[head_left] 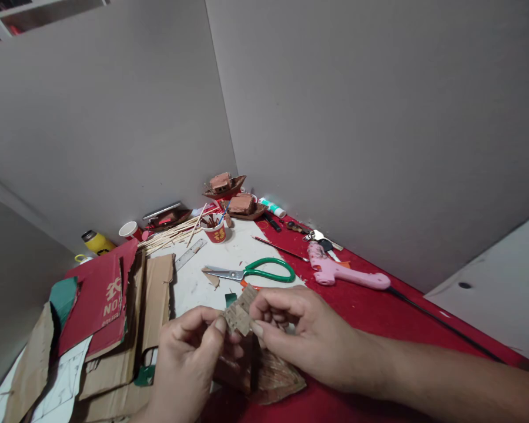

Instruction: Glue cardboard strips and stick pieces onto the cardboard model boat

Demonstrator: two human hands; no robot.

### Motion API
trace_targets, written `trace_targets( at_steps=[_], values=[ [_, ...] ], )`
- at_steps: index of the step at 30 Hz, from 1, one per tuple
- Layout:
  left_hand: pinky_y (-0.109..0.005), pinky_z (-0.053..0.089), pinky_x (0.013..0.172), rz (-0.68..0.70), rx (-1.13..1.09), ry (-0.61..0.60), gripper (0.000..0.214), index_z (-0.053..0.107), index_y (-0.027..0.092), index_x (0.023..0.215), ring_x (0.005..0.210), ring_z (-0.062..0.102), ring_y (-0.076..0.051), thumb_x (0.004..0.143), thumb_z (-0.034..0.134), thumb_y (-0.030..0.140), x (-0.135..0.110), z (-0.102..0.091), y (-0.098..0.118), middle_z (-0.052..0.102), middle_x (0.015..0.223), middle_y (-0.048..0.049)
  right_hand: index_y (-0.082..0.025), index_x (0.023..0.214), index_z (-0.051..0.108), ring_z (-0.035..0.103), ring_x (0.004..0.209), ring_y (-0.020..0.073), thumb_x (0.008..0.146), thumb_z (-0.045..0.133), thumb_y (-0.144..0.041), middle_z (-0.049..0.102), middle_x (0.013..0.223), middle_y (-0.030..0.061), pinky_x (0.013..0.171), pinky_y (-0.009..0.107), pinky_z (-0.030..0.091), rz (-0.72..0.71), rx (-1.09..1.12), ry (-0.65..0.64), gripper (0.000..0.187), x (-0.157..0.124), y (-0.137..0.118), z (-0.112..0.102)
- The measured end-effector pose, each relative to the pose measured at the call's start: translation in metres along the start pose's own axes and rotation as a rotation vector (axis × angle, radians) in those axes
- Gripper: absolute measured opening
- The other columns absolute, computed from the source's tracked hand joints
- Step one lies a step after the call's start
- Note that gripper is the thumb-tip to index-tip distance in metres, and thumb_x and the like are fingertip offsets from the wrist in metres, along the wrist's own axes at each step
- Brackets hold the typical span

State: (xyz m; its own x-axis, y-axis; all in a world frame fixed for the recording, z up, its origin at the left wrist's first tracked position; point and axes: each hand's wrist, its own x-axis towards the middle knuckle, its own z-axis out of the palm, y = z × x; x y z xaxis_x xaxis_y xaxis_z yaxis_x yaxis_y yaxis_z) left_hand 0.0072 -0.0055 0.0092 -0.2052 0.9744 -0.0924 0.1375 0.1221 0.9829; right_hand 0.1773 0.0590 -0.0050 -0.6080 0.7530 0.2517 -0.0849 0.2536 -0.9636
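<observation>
Both my hands pinch a small piece of brown cardboard [238, 317] above the table's near edge. My left hand [189, 358] grips its left side with thumb and fingers closed. My right hand [300, 335] pinches its right side. Beneath my hands lies a brown cardboard model part [264, 376], partly hidden. Green-handled scissors [255, 272] lie just beyond my hands on a white sheet [194, 288].
A pink glue gun [344, 273] with a black cord lies right of the scissors on the red table [379, 311]. Cardboard sheets and a red box flap [101, 299] pile at left. Two model boats [229, 188], a red cup [215, 230], sticks, a ruler and a yellow bottle [96, 241] stand near the grey walls.
</observation>
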Motion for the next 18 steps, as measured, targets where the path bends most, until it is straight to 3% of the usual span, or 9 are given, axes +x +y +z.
trace_targets(
  at_steps=[6,10,14,18],
  values=[
    [-0.020,0.052,0.046,-0.055,-0.211,0.090,0.023,0.065,0.015,0.068,0.046,0.065,-0.014,0.072,0.076,0.035,0.015,-0.013,0.005,0.070,0.056,-0.0026,-0.019,0.069,0.053,0.041,0.045,0.0071,0.072,0.059,-0.022,0.049,0.056,-0.0049,0.041,0.018,0.034,0.160,0.191,0.024,0.007,-0.003,-0.011,-0.012],
    [-0.021,0.054,0.052,-0.011,-0.296,0.123,0.023,0.066,0.014,0.074,0.051,0.067,-0.014,0.075,0.076,0.035,0.026,-0.023,0.002,0.071,0.060,-0.0018,-0.021,0.068,0.050,0.041,0.044,0.0084,0.074,0.054,-0.026,0.050,0.058,-0.0034,0.039,0.020,0.037,0.041,0.230,0.058,0.009,-0.007,-0.018,-0.024],
    [-0.020,0.054,0.052,0.004,-0.343,0.079,0.023,0.066,0.013,0.077,0.052,0.068,-0.013,0.075,0.076,0.034,0.027,-0.022,0.002,0.073,0.064,-0.0034,-0.022,0.063,0.044,0.042,0.051,0.0104,0.080,0.048,-0.023,0.047,0.057,-0.0029,0.046,0.021,0.035,-0.095,-0.211,0.102,0.018,0.001,-0.014,-0.030],
    [-0.019,0.053,0.052,0.008,-0.363,0.033,0.023,0.066,0.013,0.081,0.052,0.068,-0.013,0.075,0.077,0.032,0.026,-0.020,0.003,0.074,0.068,-0.0048,-0.020,0.063,0.048,0.043,0.051,0.0111,0.083,0.051,-0.021,0.052,0.058,-0.0008,0.049,0.024,0.031,-0.046,-0.685,-0.014,0.019,0.017,-0.001,-0.030]
  ],
)
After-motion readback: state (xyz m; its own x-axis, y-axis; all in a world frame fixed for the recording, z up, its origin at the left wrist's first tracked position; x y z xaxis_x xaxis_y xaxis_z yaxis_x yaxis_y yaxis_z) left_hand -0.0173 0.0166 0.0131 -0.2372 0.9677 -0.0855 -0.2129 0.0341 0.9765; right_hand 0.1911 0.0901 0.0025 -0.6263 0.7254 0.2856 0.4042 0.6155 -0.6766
